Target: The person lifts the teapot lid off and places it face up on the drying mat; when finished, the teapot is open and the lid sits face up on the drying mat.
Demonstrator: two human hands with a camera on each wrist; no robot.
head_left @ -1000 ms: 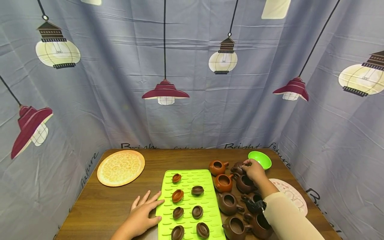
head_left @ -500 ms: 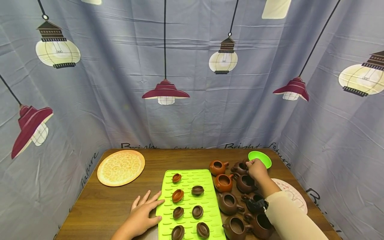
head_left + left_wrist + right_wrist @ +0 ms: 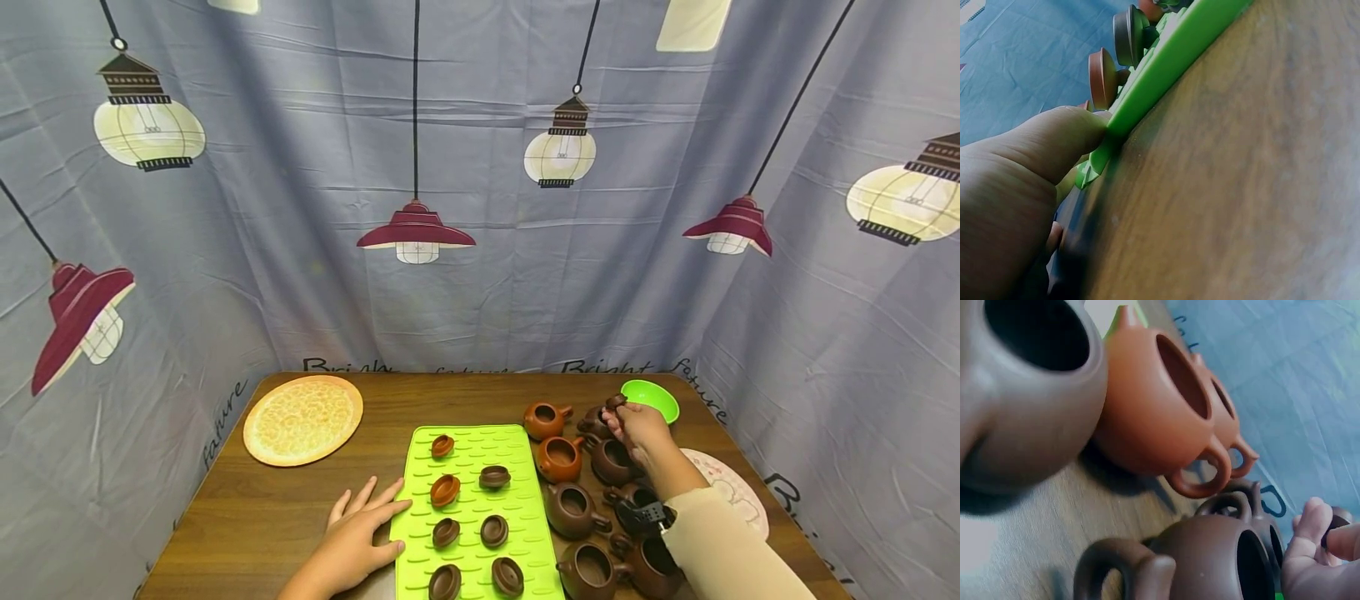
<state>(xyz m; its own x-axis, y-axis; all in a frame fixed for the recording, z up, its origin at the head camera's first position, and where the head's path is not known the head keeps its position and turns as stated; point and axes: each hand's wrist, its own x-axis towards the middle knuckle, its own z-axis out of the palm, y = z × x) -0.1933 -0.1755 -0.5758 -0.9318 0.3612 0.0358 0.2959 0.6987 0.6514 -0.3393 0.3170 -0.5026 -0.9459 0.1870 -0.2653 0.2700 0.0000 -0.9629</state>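
Note:
My right hand [image 3: 643,429] pinches a small dark brown teapot lid [image 3: 616,402] over the far right of the table, above a lidless dark brown teapot [image 3: 594,421]. In the right wrist view the lid [image 3: 1340,517] shows between thumb and fingers at the right edge. My left hand [image 3: 352,533] lies with fingers spread and straight along the left side of a green silicone mat [image 3: 468,442]. In the left wrist view its thumb touches the edge of the mat [image 3: 1147,94]. Upturned orange-brown lids [image 3: 445,490] and dark brown lids [image 3: 494,531] sit on the mat.
Lidless teapots crowd right of the mat: orange ones [image 3: 558,458] at the back, dark brown ones [image 3: 592,571] nearer. A green bowl [image 3: 651,398] stands behind my right hand. A pinkish round mat [image 3: 738,492] lies far right, a yellow round mat [image 3: 303,421] far left.
My right hand has lifted the dark brown lid off the back teapot, leaving its mouth uncovered, and has turned so the lid shows at the fingertips. The left hand has stayed put.

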